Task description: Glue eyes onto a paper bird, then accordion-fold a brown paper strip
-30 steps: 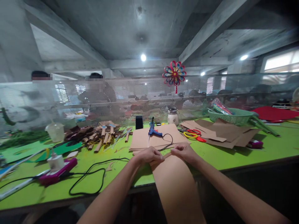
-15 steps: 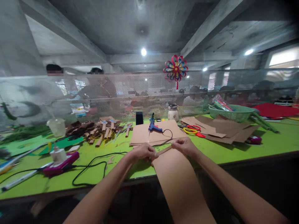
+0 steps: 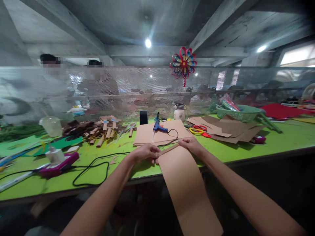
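A long strip of tan paper point(image 3: 187, 183) hangs from the green table's point(image 3: 118, 170) front edge toward me. My left hand point(image 3: 145, 153) pinches the left end of its folded far edge. At the right end of that fold, my right hand point(image 3: 192, 146) is closed on the paper too. Just behind the hands lies a stack of tan sheets point(image 3: 147, 134) with a blue glue gun point(image 3: 158, 126) and its black cord on top.
Red and yellow scissors point(image 3: 200, 130), loose brown sheets point(image 3: 233, 131) and a green basket point(image 3: 240, 113) lie to the right. Rolled paper tubes point(image 3: 103, 132), a plastic cup point(image 3: 51, 126), a pink glue gun point(image 3: 59, 165) and a black cable point(image 3: 93, 167) lie left. People stand behind a mesh screen point(image 3: 157, 88).
Both hands have stayed pinched on the strip's far edge and shifted slightly away from me; the folded edge now slants up to the right. The view has tilted upward.
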The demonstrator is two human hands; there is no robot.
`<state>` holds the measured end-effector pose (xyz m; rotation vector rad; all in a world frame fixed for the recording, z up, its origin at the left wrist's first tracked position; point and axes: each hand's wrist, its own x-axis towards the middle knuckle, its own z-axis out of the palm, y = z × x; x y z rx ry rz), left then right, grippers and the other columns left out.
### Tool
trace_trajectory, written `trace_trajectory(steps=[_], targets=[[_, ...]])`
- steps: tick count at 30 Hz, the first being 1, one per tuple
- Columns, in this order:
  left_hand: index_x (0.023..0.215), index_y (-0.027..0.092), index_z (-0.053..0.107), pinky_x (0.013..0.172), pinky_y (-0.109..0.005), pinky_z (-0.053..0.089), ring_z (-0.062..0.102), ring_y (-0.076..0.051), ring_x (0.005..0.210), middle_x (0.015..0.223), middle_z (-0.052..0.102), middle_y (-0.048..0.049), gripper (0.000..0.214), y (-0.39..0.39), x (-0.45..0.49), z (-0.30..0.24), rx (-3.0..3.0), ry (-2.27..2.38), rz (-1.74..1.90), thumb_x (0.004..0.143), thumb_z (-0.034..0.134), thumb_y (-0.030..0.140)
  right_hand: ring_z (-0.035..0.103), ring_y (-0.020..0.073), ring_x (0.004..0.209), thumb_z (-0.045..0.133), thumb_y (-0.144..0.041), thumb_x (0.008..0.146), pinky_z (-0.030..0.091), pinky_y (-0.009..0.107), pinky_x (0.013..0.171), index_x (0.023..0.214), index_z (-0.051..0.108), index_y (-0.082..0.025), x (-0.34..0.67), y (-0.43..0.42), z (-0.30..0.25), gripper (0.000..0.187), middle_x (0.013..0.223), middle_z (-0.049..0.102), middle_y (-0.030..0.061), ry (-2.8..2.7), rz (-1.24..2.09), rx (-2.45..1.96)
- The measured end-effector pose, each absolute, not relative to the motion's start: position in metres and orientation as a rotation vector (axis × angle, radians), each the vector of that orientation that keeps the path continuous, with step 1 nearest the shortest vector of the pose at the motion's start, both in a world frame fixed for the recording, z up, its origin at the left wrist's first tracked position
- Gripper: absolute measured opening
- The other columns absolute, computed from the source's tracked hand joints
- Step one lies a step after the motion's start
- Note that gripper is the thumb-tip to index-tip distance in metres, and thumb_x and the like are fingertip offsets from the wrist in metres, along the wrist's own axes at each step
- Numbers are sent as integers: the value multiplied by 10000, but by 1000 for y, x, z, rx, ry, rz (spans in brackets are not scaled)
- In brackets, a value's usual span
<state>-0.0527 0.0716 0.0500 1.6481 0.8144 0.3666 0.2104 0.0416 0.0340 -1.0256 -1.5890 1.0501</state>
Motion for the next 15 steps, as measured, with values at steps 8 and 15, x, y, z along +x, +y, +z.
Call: trace_trajectory(steps=[8, 15], targets=[[884, 71, 660, 571, -250, 452, 602, -134, 589, 708, 669, -103, 355, 67, -51, 55, 1626, 644, 424, 694, 744, 360, 572, 144, 624, 622, -481, 745, 431, 241, 557, 943, 642, -150, 208, 24, 58, 386, 774, 659, 49, -1326, 1369, -807], [818, 96, 667, 595, -259, 458, 617, -154, 640, 711, 672, -83, 288, 61, -40, 53, 1547, 477, 403, 666, 760, 321, 627, 184, 726, 739, -346, 645, 488, 305, 690, 1111, 606, -169, 180, -2, 90, 516, 857, 666, 64, -1698, 1604, -638]])
